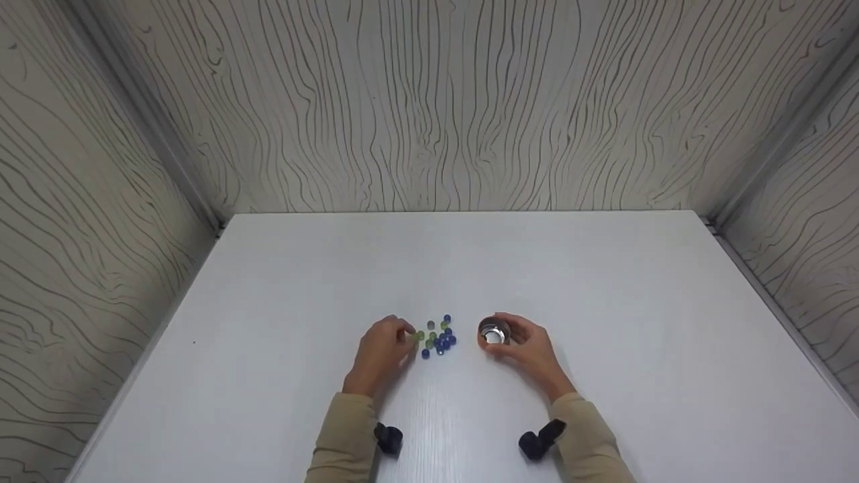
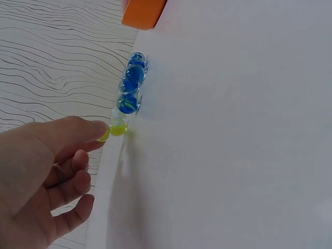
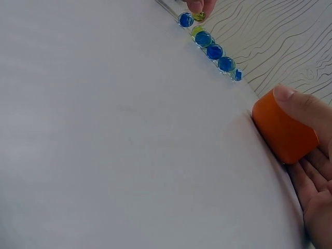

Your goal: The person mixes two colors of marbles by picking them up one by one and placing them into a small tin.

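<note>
My left hand [image 1: 382, 350] pinches a yellow-green glass marble [image 2: 105, 135] between thumb and index finger, at the left side of a loose cluster of marbles. Blue marbles [image 1: 445, 344] and a few yellow-green ones lie close together there, with one or two clear or greyish among them. To the right of the cluster, my right hand [image 1: 535, 350] holds a small cup [image 3: 282, 129], thumb on one side and fingers around the other. Orange on the outside and shiny metal inside, the cup has its opening visible in the head view.
The marbles and cup are on a white table [image 1: 302, 268]. Wood-grain panels [image 1: 429, 107] stand behind it and along both sides. Black wrist devices [image 1: 389, 439] are worn at both sleeves, near the table's front.
</note>
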Tool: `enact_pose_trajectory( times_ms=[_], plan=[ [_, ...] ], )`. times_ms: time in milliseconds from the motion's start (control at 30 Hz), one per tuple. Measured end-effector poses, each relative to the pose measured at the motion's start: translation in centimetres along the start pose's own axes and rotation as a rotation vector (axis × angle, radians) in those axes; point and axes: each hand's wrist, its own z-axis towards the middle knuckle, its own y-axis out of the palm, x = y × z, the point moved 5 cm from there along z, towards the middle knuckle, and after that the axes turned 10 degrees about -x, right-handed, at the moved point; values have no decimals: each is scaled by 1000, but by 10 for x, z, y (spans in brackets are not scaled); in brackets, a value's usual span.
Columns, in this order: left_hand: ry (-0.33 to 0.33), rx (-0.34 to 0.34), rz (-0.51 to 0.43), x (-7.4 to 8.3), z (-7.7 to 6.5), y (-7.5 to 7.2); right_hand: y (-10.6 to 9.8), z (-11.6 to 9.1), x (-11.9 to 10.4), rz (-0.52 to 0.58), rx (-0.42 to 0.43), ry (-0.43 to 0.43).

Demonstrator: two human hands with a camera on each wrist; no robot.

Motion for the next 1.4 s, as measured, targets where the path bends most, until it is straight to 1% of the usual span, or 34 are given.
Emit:
enact_pose_trajectory(
  times_ms=[167, 267, 400, 667, 1000, 1233, 1400],
  plan=[
    [14, 5, 15, 3, 0, -1, 0, 1, 1, 18, -10, -7],
    [4, 4, 16, 4, 0, 0, 0, 3, 1, 27, -18, -9],
    [-22, -9, -10, 7, 1, 1, 0, 2, 0, 14, -18, 4],
    [-38, -28, -10, 12, 2, 4, 0, 2, 0, 19, -20, 12],
    [-9, -23, -2, 22, 2, 7, 0, 2, 1, 1, -8, 16],
    [55, -17, 23, 25, 2, 7, 0, 2, 2, 14, -5, 5],
    [56, -31, 22, 27, 4, 7, 1, 2, 2, 13, 2, 8]
  ],
)
